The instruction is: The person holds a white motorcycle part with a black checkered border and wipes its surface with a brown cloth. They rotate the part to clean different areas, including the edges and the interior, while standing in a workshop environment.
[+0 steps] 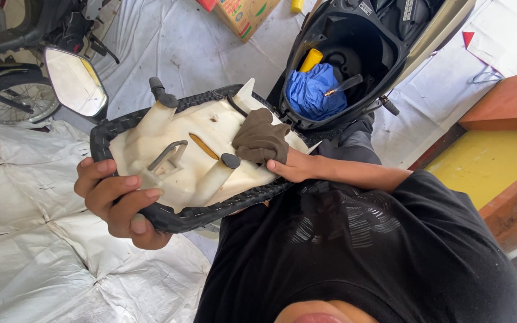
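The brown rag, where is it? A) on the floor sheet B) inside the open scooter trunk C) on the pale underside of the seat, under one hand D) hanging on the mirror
C: the brown rag lies on the cream underside of the seat, with the right hand pressed against its edge, while the left hand grips the seat's other end.

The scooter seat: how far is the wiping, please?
Done: the seat is tipped up, its cream underside exposed above the open storage compartment. In hand: the left hand grips the seat's edge while the right hand presses a brown cloth on the underside. Left: marks remain near the metal bracket.
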